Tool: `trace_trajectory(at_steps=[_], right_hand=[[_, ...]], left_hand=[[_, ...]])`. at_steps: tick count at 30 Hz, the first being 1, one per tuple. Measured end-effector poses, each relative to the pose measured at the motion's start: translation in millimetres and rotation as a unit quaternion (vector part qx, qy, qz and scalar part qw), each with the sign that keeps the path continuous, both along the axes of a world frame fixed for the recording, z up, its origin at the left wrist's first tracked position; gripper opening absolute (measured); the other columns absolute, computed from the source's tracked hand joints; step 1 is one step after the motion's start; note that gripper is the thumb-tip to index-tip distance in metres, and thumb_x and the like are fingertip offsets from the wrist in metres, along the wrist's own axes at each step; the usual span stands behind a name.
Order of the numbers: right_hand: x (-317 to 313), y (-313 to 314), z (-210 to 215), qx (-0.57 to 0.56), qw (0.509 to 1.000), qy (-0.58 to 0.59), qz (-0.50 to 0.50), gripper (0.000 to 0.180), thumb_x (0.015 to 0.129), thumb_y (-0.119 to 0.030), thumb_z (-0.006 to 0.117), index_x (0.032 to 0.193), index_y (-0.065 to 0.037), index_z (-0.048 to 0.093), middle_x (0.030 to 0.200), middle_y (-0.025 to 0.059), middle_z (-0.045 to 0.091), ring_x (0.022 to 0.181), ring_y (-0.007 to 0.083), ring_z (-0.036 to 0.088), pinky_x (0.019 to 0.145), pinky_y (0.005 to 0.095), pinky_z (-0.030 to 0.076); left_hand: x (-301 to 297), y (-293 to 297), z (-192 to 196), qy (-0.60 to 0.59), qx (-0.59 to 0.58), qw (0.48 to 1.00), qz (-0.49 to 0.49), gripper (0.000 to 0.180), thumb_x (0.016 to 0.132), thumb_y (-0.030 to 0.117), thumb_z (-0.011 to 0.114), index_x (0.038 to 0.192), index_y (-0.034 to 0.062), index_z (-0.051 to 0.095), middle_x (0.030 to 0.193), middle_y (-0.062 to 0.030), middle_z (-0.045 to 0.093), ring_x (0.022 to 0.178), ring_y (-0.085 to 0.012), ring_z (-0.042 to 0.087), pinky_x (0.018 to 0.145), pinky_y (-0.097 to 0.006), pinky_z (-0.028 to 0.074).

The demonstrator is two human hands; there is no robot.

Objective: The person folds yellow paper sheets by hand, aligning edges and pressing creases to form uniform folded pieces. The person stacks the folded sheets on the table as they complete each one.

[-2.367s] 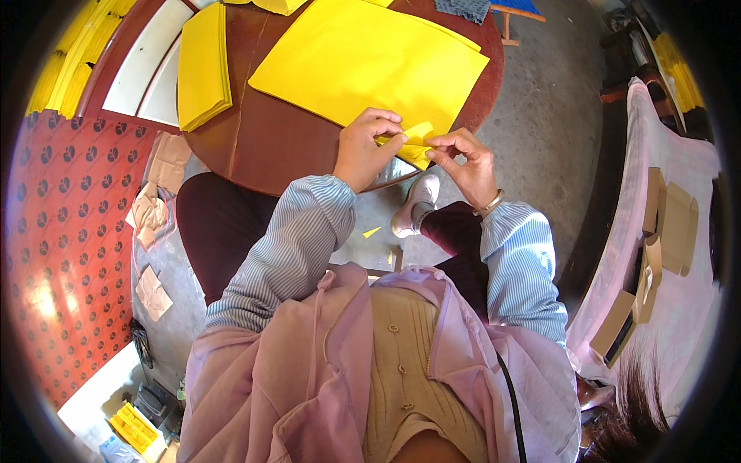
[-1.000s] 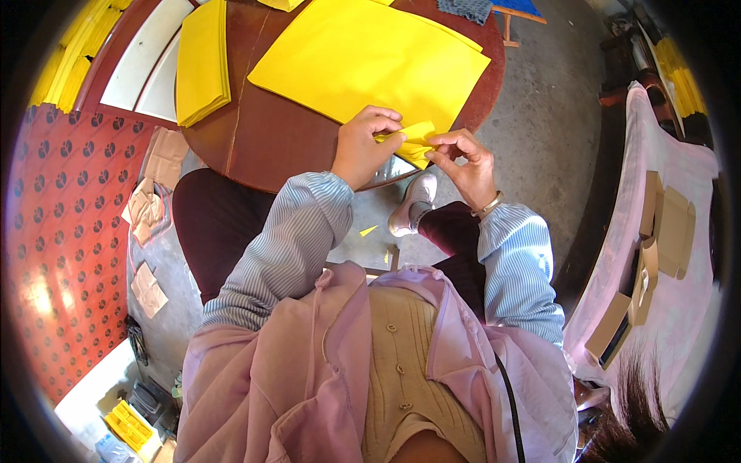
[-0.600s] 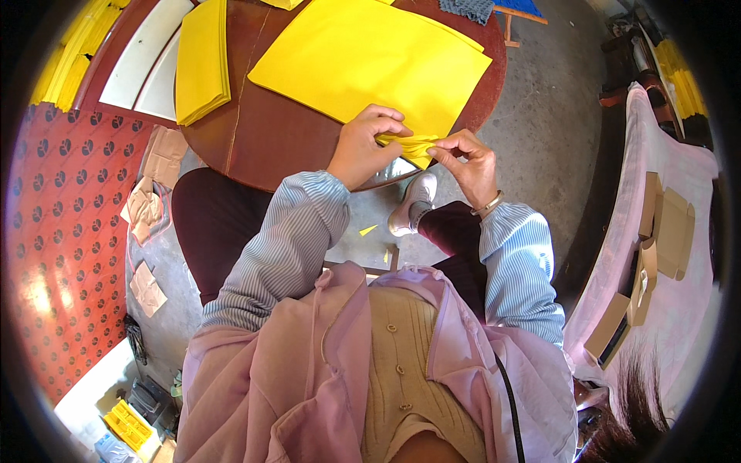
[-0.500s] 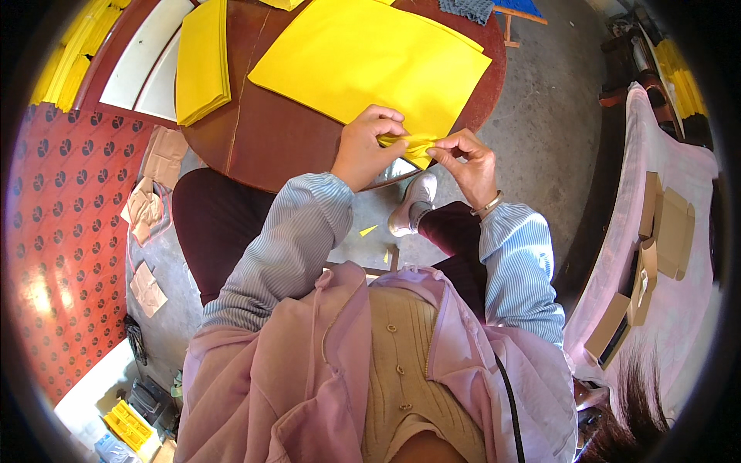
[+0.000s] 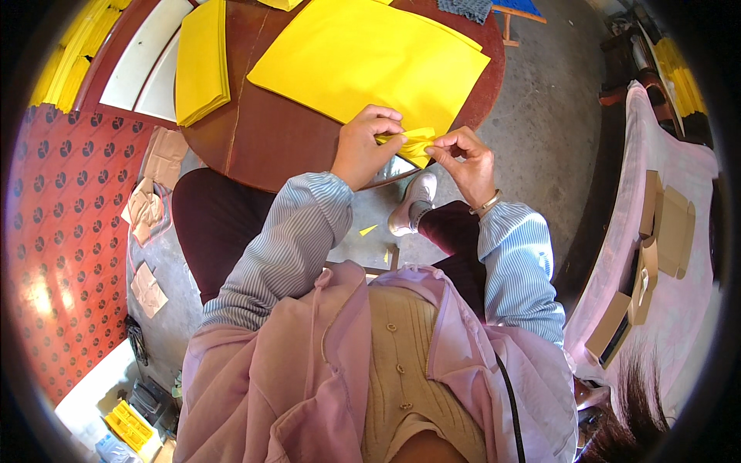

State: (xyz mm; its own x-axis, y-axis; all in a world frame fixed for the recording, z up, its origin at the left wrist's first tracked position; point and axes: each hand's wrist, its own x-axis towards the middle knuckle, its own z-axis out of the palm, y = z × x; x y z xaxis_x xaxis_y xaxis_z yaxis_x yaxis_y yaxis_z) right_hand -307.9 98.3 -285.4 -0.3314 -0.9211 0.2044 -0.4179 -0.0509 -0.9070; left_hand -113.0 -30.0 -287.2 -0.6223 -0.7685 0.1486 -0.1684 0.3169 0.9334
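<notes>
A broad stack of yellow cloth-like sheets (image 5: 378,65) lies on the round brown table (image 5: 285,147). Its near right corner reaches the table's edge, where several layers are bunched up and fanned. My left hand (image 5: 370,145) is closed on this bunched edge, thumb against fingers. With thumb and forefinger, my right hand (image 5: 465,158) pinches the same edge close to the corner. The hands are a short gap apart, with ruffled folds of yellow sheet showing between them. How many layers each hand grips cannot be seen.
A narrower yellow folded stack (image 5: 202,65) lies at the table's left. A grey cloth (image 5: 467,8) sits at its far edge. To the right, open cardboard boxes (image 5: 644,270) rest on a pink-covered surface (image 5: 617,185). Brown paper pieces (image 5: 147,289) and a yellow scrap (image 5: 368,230) lie on the floor.
The bunched layers between my hands have fanned out and stand up more. Both hands stay at the corner, the right one barely shifted.
</notes>
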Motion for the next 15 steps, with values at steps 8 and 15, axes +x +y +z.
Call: trace_trajectory(at_steps=[8, 15], right_hand=[[-2.3, 1.9, -2.7, 0.024, 1.0, -0.007, 0.008, 0.015, 0.09, -0.006, 0.086, 0.102, -0.004, 0.078, 0.095, 0.0009, 0.067, 0.085, 0.0092, 0.064, 0.077, 0.0256, 0.053], [-0.4, 0.7, -4.8, 0.007, 0.997, -0.079, 0.011, 0.021, 0.089, -0.004, 0.086, 0.108, -0.004, 0.077, 0.095, 0.0011, 0.069, 0.088, 0.0098, 0.066, 0.079, 0.0267, 0.056]], left_hand=[[-0.5, 1.5, 2.7, -0.007, 0.002, 1.0, 0.011, 0.014, 0.088, 0.008, 0.081, 0.099, 0.0005, 0.079, 0.118, -0.0109, 0.074, 0.105, -0.0219, 0.072, 0.091, -0.032, 0.057], [-1.1, 1.2, 2.9, -0.007, 0.003, 1.0, 0.013, 0.014, 0.088, 0.008, 0.081, 0.099, 0.0004, 0.079, 0.119, -0.0113, 0.074, 0.105, -0.0218, 0.073, 0.091, -0.031, 0.058]])
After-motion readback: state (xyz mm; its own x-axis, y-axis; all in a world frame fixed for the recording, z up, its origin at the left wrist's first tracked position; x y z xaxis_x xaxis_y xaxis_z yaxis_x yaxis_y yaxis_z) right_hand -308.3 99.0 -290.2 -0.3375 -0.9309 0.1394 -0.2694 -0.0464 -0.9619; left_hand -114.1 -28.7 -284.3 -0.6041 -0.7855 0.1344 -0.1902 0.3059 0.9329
